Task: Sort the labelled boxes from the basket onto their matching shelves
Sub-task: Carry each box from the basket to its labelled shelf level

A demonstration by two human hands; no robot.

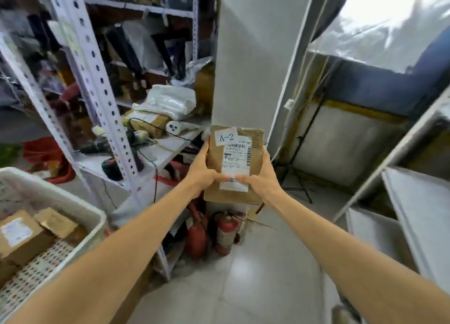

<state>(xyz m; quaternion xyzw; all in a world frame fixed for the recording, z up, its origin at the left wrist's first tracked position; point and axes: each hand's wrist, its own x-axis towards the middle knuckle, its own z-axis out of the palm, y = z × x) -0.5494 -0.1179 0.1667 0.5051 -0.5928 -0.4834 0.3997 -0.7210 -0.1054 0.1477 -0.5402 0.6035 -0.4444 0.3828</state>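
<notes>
Holding the brown A-2 box (234, 163) upright, off to the right of the basket (60, 195), with left hand (202, 173) and right hand (263, 180) each keeping a grip on its sides.

The white paper shipping label (236, 162) on the brown cardboard box (219, 197) bears print too small to read (thumbs of the left hand (203, 172) and right hand (261, 180) cover its lower part). The white plastic basket (63, 195) runs off the left edge.

one a-2 box (235, 162) in two hands (203, 175) (261, 182); two boxes (19, 236) (57, 222) in one basket (60, 195); two fire extinguishers (197, 236) (226, 231).
</notes>
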